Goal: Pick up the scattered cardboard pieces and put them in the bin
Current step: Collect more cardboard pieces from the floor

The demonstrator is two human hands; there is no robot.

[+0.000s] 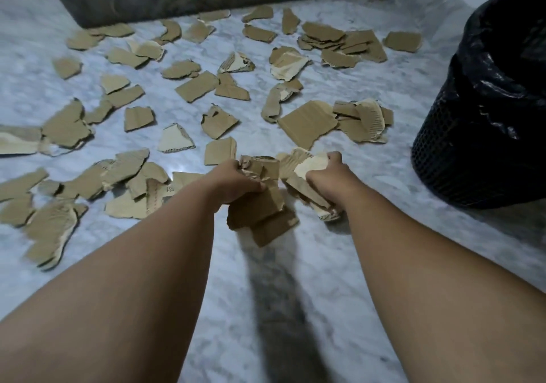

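With the left hand [236,180] clenched on a loose cardboard bundle [261,211] and the right hand [325,176] on another wad [307,187], both above the floor [295,294], overhanging pieces may slip free during transfer to the bin [484,110] at right.

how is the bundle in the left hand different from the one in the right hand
The left hand grips a bundle of brown pieces that hangs down in long flat flaps; the right hand clutches a tighter, crumpled bunch. The left bundle shows almost all brown faces; the right bunch shows a pale cream face on top. Both are torn cardboard, held just above the marble floor.
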